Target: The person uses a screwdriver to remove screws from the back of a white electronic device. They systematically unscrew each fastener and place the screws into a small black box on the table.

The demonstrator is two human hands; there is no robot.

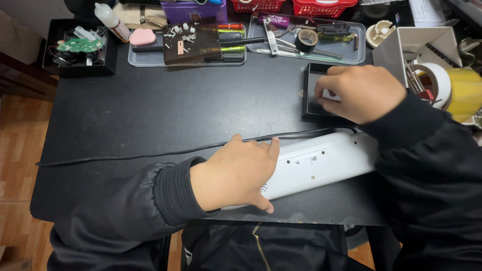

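The left hand lies flat over the near end of a long white plastic device, fingers spread and relaxed, the thumb pressing its lower edge; the grip is open, resting on the casing rather than closed around it. The device lies across the front of the black tabletop, its underside with small holes facing up, and a black cable runs from its far end leftward across the surface.

The right hand reaches into a small black square tray just behind the device, fingertips pinched together on something small and pale inside; what it is cannot be made out.

Along the back edge sit two clear trays: one with screwdrivers, a pink eraser-like block and a brown plate of small screws, the other with tools and a roll of black tape. A black box with a green circuit board stands at the far left, and white and yellow tape rolls at the right. Wooden flooring shows on the left.
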